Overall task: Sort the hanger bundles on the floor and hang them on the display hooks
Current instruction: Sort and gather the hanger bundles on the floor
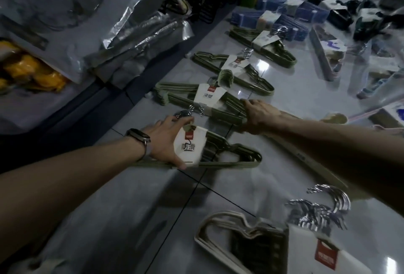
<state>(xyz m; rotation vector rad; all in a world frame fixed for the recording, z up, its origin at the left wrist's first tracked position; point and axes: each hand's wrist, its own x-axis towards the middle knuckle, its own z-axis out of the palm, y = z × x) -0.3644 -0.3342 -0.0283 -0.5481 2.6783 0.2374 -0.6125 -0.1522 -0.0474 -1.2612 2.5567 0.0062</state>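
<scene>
Several green hanger bundles with white paper sleeves lie in a row on the tiled floor. My left hand (169, 140), with a watch on its wrist, grips the nearest green bundle (229, 155) by its white sleeve. My right hand (260, 116) holds the right end of the second green bundle (196, 99), fingers curled over its bars. Two more green bundles (238, 70) (269, 47) lie farther back. A cream bundle (251, 238) with chrome hooks lies at the front right.
Clear plastic bags (140, 40) and a yellow packaged item (28, 70) lie at the left. Blue boxes (284, 16), dark goods and bagged hangers (330, 55) crowd the back right. A pale flat strip (306, 160) runs under my right forearm.
</scene>
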